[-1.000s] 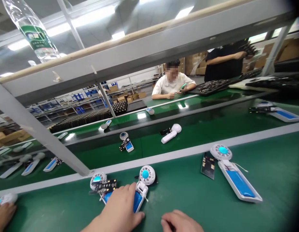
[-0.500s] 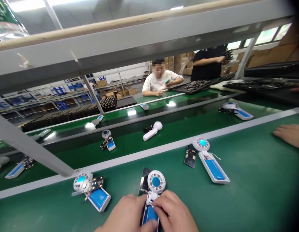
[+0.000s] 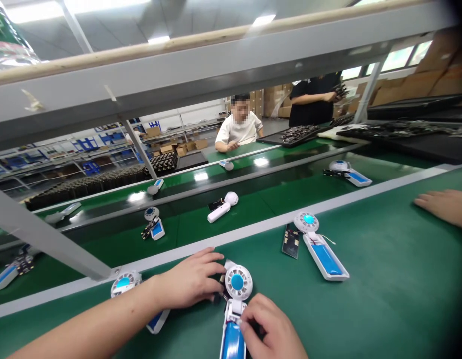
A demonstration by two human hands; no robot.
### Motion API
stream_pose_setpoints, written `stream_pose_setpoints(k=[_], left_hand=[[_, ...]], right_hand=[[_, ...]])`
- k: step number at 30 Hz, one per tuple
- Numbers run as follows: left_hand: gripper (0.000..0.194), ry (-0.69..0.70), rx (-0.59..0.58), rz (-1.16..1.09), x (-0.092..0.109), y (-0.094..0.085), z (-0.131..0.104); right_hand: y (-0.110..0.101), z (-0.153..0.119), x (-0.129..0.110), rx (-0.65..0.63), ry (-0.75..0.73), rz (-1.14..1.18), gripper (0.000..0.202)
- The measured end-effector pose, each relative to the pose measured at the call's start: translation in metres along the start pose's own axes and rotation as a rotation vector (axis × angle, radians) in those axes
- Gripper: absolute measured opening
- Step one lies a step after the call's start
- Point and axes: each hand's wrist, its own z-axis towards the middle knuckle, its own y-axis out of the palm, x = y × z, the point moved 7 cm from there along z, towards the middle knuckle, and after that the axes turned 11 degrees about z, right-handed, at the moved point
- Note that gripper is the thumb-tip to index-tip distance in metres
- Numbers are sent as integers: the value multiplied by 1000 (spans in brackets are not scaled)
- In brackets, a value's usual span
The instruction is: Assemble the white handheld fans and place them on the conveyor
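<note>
Three slotted, disc-headed white plastic units lie across the lower half of the frame on a smooth green belt surface [image 3: 387, 249]. At lower centre is the white handheld fan with a blue centre disc [image 3: 236, 301]; its narrow, round-edged handle lies open, showing a glossy, blue-wrapped oblong cell [image 3: 233, 341]. A thin dark circuit board [image 3: 222, 280] sits against the fan head's left side.

The left hand [image 3: 196, 279] is loosely bent, fingers parted, tips at the board; whether it grips cannot be told. The right hand [image 3: 270, 324] is curled, thumb and forefinger close together at the fan's neck; what lies between them is too small to tell.

At upper left, a clear plastic bottle [image 3: 19, 57] bears a green label [image 3: 4, 27], cut by the frame; its writing is unreadable.
</note>
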Motion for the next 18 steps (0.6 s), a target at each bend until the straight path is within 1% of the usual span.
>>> stream_pose_setpoints(k=[3,4,6,8,9,10,12,13,14,15,16,17,18], left_hand=[[19,20,-10,-45,6,-8,0],[18,-11,-18,-66,7,-9,0],[18,-159,-51,-132,5,-4,-1],[21,-363,-77,-271,3,6,-5],[24,-455,-63,-373,5,12,-8],[27,-519,-35,-502,9,18,-10],[24,-571,14,-801,22,32,-12],[31,-586,18,-940,30,41,-12],[45,-604,15,-1053,37,49,-13],[56,-630,21,-1123,43,57,-13],[60,-663,52,-1145,45,63,-14],[56,-697,111,-1124,45,65,-16],[46,-714,182,-1072,44,65,-17]], right_hand=[[-4,0,4,57,69,74,17],[-5,0,5,71,88,99,17],[-6,-1,5,81,95,131,18],[-6,-1,2,72,72,136,19],[-6,-1,1,63,61,135,19],[-5,-1,0,60,55,134,19],[-5,-1,0,66,50,144,18],[-5,-1,0,76,46,156,17],[-5,-1,0,90,42,171,17],[-5,0,0,105,40,187,17],[-6,0,0,120,44,205,18],[-7,-1,0,131,51,219,18],[-8,-1,0,142,57,227,19]])
